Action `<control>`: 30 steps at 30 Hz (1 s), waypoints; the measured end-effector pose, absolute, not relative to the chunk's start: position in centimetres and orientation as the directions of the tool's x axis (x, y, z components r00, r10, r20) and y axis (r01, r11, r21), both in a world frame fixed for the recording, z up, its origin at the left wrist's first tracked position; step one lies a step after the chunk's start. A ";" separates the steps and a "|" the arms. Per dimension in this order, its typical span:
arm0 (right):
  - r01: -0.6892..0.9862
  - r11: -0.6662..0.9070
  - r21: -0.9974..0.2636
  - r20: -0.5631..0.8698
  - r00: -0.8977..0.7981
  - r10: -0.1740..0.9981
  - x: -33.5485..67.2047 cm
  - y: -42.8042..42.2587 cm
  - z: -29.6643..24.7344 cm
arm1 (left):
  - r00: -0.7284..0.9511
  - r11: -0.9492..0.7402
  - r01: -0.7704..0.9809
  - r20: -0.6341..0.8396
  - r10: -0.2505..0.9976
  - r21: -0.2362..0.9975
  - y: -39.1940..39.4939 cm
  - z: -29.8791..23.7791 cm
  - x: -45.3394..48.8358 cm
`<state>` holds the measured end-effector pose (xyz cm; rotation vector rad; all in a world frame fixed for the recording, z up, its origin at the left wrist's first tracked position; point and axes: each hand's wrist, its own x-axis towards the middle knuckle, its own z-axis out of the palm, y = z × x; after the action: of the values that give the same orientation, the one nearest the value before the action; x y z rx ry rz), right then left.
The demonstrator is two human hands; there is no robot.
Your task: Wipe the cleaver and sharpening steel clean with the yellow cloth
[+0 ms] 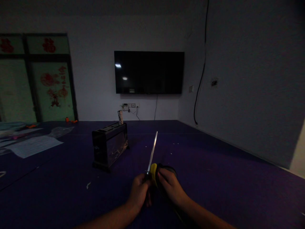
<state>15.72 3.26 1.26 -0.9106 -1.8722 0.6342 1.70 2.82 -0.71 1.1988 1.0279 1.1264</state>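
we clamp our left grip (138,190) round a slim metal-shafted tool (152,152), our right grip (172,185) on a yellow-and-black object (153,171).

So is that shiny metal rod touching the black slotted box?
Apart. The head view shows purple surface between the metal rod and the black slotted box.

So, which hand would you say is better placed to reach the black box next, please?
Probably the left hand: it grips the metal rod and is nearer the black box; the right hand holds a yellow-and-black thing.
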 end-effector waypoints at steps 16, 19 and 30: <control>0.346 0.572 -0.744 0.488 -0.303 0.819 15.8 3.6 0.7 | 0.204 0.003 -0.087 0.015 0.979 0.996 2.6 -0.4 1.9; 0.364 0.589 -0.721 0.515 -0.288 0.808 15.9 3.7 0.7 | 0.183 0.033 -0.092 -0.016 0.983 0.995 2.7 -0.2 1.8; 0.340 0.569 -0.749 0.500 -0.272 0.822 15.9 3.4 1.0 | 0.197 0.046 -0.113 -0.024 0.980 0.993 2.8 -0.3 1.8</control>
<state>15.87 3.43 0.98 -0.9465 -1.8529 0.6374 1.80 2.78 -0.31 1.1847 0.9971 1.0924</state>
